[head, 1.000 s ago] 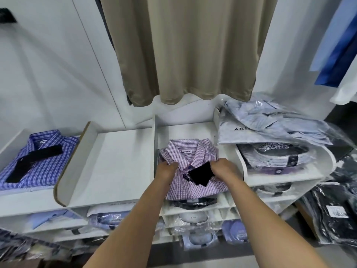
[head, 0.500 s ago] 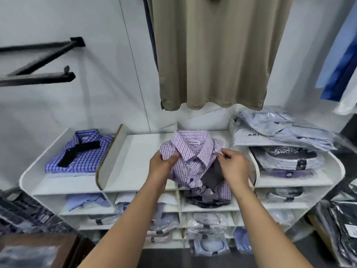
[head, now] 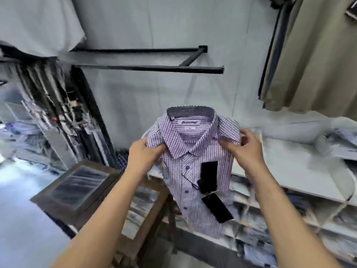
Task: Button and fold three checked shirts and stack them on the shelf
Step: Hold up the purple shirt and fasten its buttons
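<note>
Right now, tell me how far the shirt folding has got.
Done: the purple checked shirt looks buttoned down its front, black tags hanging. In hand: the left hand and right hand grip its shoulders and hold it up in front of the white shelf. Left: fold it and stack it there. Other shirts' progress cannot be judged; the view is blurred.

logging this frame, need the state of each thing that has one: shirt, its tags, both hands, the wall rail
purple checked shirt: held up off the shelf, front buttoned, lower part hanging unfolded
black hang tags: dangling on the shirt front
left hand: grips the left shoulder
right hand: grips the right shoulder
black metal wall rail: bare
</note>
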